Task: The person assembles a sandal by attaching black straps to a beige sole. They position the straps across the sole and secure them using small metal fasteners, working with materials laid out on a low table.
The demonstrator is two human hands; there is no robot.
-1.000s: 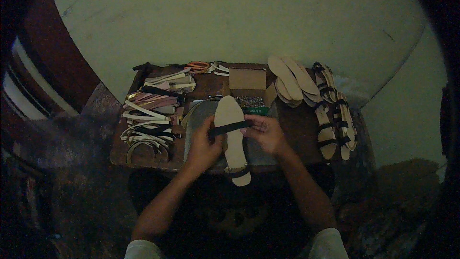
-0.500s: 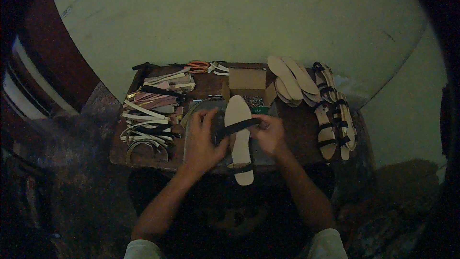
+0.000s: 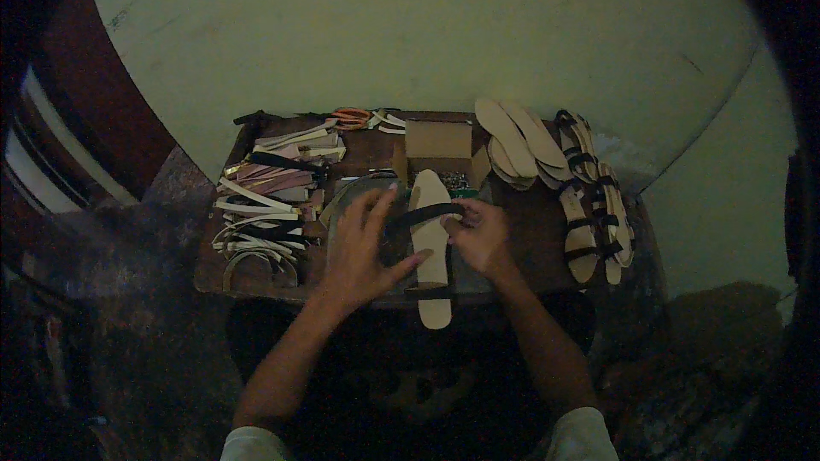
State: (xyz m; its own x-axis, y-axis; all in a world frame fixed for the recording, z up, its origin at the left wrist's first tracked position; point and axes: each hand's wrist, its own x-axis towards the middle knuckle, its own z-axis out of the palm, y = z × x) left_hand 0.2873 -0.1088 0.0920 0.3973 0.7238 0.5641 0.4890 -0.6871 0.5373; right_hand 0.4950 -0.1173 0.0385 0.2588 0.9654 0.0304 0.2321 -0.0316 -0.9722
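A beige sandal insole (image 3: 431,243) lies lengthwise before me, its heel jutting past the table's near edge. One black strap (image 3: 427,213) crosses its front part, and another black strap (image 3: 434,293) runs over the heel end. My right hand (image 3: 478,235) pinches the right end of the front strap at the insole's edge. On the other side my left hand (image 3: 363,243) is spread, its thumb resting on the middle of the insole and its fingers near the strap's left end. Whether those fingertips touch the strap is too dark to tell.
Piles of loose straps (image 3: 265,205) cover the table's left side. An open cardboard box (image 3: 438,138) with small metal pieces stands behind the insole. Orange-handled scissors (image 3: 350,117) lie at the back. To the right are stacked insoles (image 3: 517,141) and several strapped sandals (image 3: 581,235).
The front strap has come down across the insole, its right end drawn to the edge. My left thumb has shifted right onto the insole, and the left fingers have spread.
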